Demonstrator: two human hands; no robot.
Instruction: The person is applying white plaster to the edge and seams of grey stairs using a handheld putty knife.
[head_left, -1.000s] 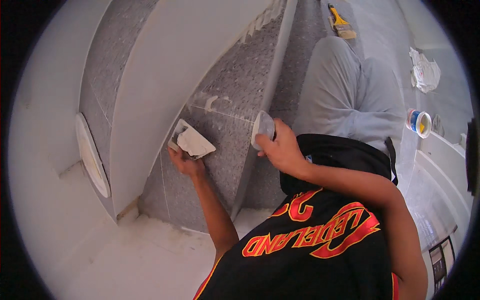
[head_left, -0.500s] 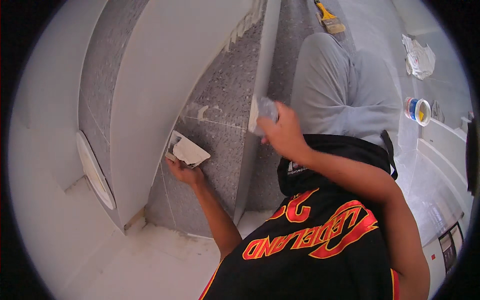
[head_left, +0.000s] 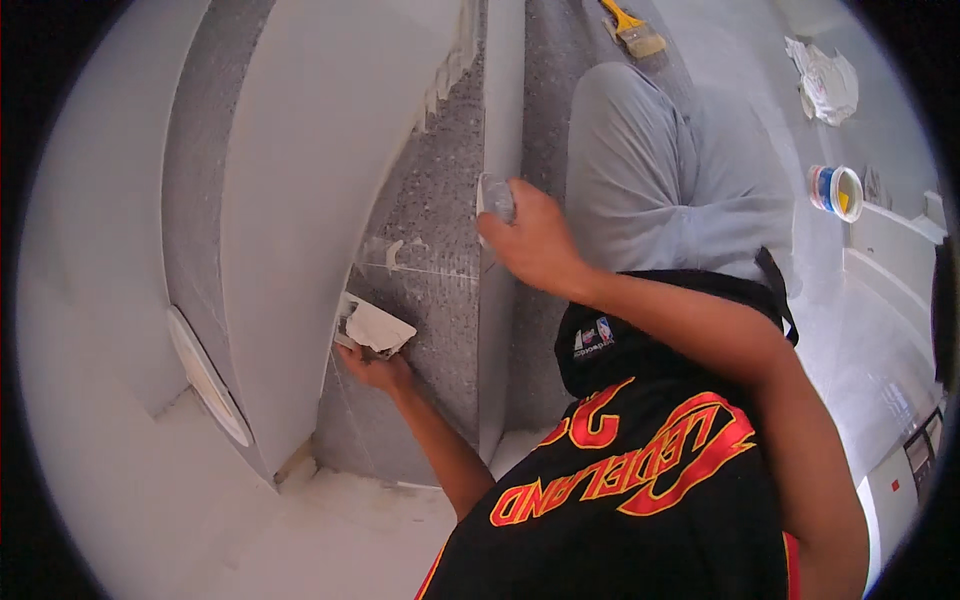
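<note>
My left hand (head_left: 378, 368) is closed round the underside of a small plate (head_left: 347, 312) with a slab of white putty (head_left: 378, 328) on it. The plate is held over the grey speckled step (head_left: 420, 220), beside the white curved panel. In my right hand (head_left: 535, 238) is a translucent scraper (head_left: 498, 197), with a pale edge and its far end partly hidden by my fingers. The scraper is at the step's upright edge (head_left: 495, 130) and seems to touch it. White smears of putty (head_left: 393, 254) lie on the step near a thin joint line.
Ragged white putty (head_left: 455, 65) runs along the panel's edge. A yellow-handled brush (head_left: 638, 32) lies beyond my knee. At the right are a small open tub (head_left: 836, 193) and a crumpled white bag (head_left: 828, 85). A white oval piece (head_left: 210, 375) sits low at left.
My right hand has moved a little left with the scraper, bringing it against the step's edge. The left hand with the putty plate is nearly still; the whole view has shifted slightly.
</note>
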